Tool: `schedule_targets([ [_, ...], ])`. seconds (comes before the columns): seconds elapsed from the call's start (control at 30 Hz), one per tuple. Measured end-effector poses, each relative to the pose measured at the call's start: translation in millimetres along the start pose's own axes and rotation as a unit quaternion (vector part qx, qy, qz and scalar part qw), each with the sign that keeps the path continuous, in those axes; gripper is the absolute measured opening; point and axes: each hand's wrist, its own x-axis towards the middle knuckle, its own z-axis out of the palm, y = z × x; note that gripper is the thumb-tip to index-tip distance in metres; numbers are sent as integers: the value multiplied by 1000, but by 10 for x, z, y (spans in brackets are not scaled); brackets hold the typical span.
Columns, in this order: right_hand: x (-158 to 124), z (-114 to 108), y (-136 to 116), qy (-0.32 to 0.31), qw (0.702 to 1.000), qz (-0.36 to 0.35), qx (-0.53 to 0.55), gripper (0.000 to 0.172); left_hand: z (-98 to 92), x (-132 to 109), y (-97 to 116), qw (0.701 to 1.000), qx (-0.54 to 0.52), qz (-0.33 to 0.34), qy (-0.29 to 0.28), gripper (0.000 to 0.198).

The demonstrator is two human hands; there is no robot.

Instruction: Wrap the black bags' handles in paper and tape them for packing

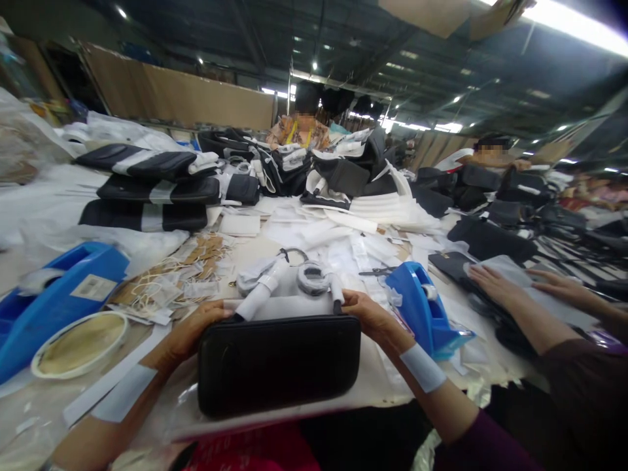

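Observation:
A black handbag [279, 366] faces me at the table's near edge, its long side toward me. My left hand [199, 327] grips its top left corner, fingers behind the rim and partly hidden. At the top right corner my right hand [366, 314] holds the bag, thumb and fingers closed on the edge. White wrapping covers the handle [260, 294] rising from the bag's top. Behind it sits a coiled, wrapped strap [314, 278]. A pale strip of tape [125, 392] is stuck on my left forearm, and another strip [422, 367] on my right.
Blue tape dispensers stand at left [98, 268] and right [412, 301]. A white-rimmed bowl [44, 374] lies near the left one. Scissors [377, 271] rest behind the right dispenser. Wrapped black bags [152, 190] are stacked at back left. A co-worker's hands [495, 284] press sheeting at right.

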Motion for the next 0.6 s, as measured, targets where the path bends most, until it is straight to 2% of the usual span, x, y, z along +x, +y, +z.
schedule_targets([
  [0.1, 8, -4, 44, 45, 999, 9, -29, 19, -40, 37, -55, 999, 2, -17, -34, 31],
  [0.17, -4, 0, 50, 53, 997, 13, -61, 14, -68, 58, -99, 998, 8, -21, -59, 31],
  [0.23, -29, 16, 36, 38, 995, 20, -92, 15, -85, 64, -135, 996, 4, -21, -82, 31],
  [0.37, -118, 38, -7, -18, 992, 20, -121, 28, -53, -22, -99, 997, -1, 11, -82, 32],
  [0.5, -241, -4, -36, -20, 977, -39, -211, 32, 24, -204, 36, 990, -30, 91, -106, 58],
  [0.6, -345, -35, -18, 5, 966, -80, -246, 39, 20, -315, 49, 985, -31, 107, -131, 71],
])
